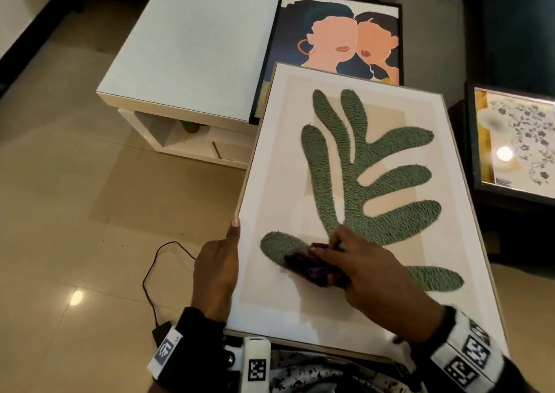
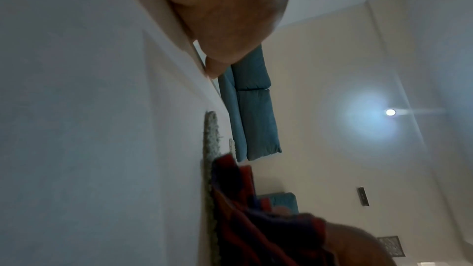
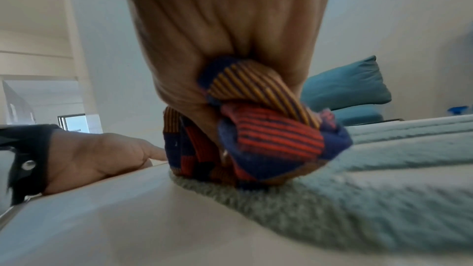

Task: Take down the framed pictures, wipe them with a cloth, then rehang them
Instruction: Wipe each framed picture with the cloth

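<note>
Head view shows a large framed picture with a green leaf shape (image 1: 369,182) filling the centre and lower right of the frame, its near edge at the bottom by the person's body. The right hand (image 1: 369,269) is low in the middle, its fingers curled around a bunched striped cloth (image 1: 312,268) and pressing it onto the lower left lobe of the leaf. In the right wrist view the cloth (image 3: 268,126) is squeezed between the fingers and sits on the fuzzy green surface. The left hand (image 1: 216,269) grips the left edge of the frame, the thumb lying along the rim; the other fingers are hidden under it. At the upper middle, a second framed picture of two faces (image 1: 339,41) lies flat, partly covered by the first one, beside a white table (image 1: 192,47) at the upper left. A black cable (image 1: 156,266) lies on the tiled floor (image 1: 75,197) at the lower left.
</note>
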